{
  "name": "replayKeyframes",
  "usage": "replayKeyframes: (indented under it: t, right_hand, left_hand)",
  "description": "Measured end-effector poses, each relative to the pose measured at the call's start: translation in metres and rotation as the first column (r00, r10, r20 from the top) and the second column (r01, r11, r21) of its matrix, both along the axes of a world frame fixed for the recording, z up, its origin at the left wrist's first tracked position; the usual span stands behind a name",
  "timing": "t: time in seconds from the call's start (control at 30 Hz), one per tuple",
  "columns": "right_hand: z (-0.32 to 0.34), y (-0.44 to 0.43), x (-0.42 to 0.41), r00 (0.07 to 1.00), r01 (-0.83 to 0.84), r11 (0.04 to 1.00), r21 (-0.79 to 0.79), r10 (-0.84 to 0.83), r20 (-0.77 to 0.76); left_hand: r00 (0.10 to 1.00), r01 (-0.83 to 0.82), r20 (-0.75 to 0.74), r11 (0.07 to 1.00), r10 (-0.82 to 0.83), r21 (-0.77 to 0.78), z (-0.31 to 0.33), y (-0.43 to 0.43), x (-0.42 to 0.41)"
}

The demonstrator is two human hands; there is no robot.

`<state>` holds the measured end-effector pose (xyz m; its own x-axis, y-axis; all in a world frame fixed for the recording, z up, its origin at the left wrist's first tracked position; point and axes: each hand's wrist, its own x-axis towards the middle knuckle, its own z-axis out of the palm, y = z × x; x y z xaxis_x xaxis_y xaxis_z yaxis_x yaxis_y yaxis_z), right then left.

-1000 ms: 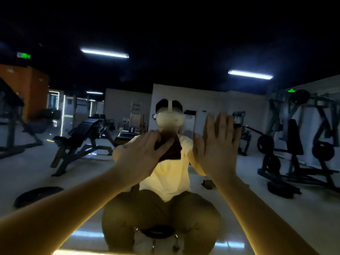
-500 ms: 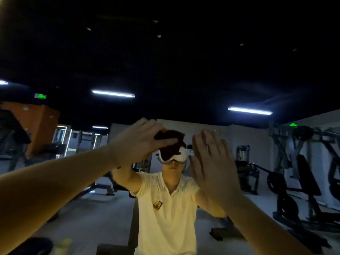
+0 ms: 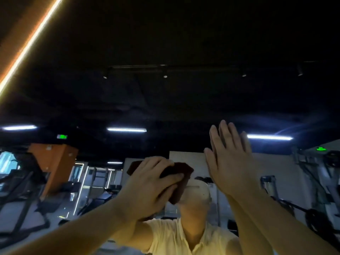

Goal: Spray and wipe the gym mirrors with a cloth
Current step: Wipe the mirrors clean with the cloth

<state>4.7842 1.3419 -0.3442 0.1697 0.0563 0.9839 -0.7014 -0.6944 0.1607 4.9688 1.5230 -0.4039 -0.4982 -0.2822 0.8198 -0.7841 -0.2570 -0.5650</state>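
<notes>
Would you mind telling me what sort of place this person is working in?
Most likely a gym, seen in a wall mirror: weight machines at right, cardio machines at left, and the left hand holding a cloth to it.

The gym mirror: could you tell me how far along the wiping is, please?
Done: cannot tell; no wet streaks show. In hand: the left hand holds the dark cloth against the mirror, the right hand flat beside it. Left: likely the glass above them.
</notes>
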Motion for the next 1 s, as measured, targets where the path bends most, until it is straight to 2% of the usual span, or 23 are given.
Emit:
replayKeyframes:
  t: [0.07,0.17,0.23,0.3,0.37,0.43,0.5,0.6,0.7,0.73,0.8,0.9,0.93,1.0]
  right_hand:
    - [-0.002,-0.003,0.000,1.000,-0.001,1.000,-0.013,0.001,0.001]
    - [-0.002,-0.004,0.002,1.000,-0.003,0.999,-0.037,0.004,0.023]
    - [0.000,-0.004,0.003,0.999,-0.009,0.999,-0.041,0.011,0.040]
    - [-0.001,-0.003,0.007,0.997,-0.034,0.999,-0.038,0.036,0.063]
    - [-0.002,-0.002,0.009,0.995,-0.056,0.998,-0.035,0.058,0.076]
    - [-0.001,-0.001,0.007,0.993,-0.073,0.997,-0.038,0.076,0.087]
    - [-0.006,-0.001,0.006,0.995,-0.057,0.997,-0.048,0.061,0.076]
    - [-0.005,-0.002,0.004,0.997,-0.056,0.998,-0.029,0.058,0.058]
    - [-0.006,-0.001,0.004,0.999,-0.016,1.000,-0.014,0.016,0.041]
    - [-0.006,-0.001,0.004,0.999,-0.013,1.000,-0.015,0.014,0.040]
    - [-0.003,-0.003,0.005,0.999,-0.008,1.000,-0.015,0.009,0.042]
    - [-0.003,-0.003,0.005,0.999,0.004,1.000,-0.028,-0.003,0.040]
    - [-0.002,-0.003,0.003,0.999,0.001,0.999,-0.039,0.000,0.037]
    - [0.006,-0.003,-0.003,0.999,-0.006,0.999,-0.053,0.008,0.040]
  left_hand:
    - [0.999,-0.006,0.051,0.995,0.011,-0.095,0.028,-0.004,0.001]
    - [1.000,-0.012,-0.011,0.979,0.010,-0.205,0.093,-0.006,0.019]
    - [0.989,-0.015,-0.143,0.937,-0.038,-0.349,0.157,0.003,0.033]
    - [0.921,-0.019,-0.355,0.892,-0.161,-0.451,0.209,0.013,0.034]
    - [0.884,-0.030,-0.425,0.885,-0.192,-0.464,0.220,0.005,0.018]
    - [0.934,0.023,-0.320,0.922,-0.158,-0.388,0.187,-0.016,-0.009]
    - [0.967,0.069,-0.223,0.968,-0.124,-0.241,0.130,-0.035,-0.028]
    - [0.979,0.098,-0.167,0.990,-0.114,-0.098,0.091,-0.037,-0.036]
    - [0.988,-0.055,0.144,0.998,0.058,-0.027,0.106,-0.013,-0.019]
    - [0.974,-0.118,0.191,0.993,0.121,-0.029,0.117,-0.006,-0.011]
    - [0.971,-0.203,0.110,0.974,0.213,-0.096,0.150,0.011,0.008]
    - [0.919,-0.347,-0.301,0.885,0.255,-0.311,0.199,0.032,0.022]
    - [0.880,-0.386,-0.420,0.847,0.219,-0.365,0.207,0.030,0.019]
    - [0.874,-0.326,-0.480,0.827,0.080,-0.457,0.198,0.011,-0.001]
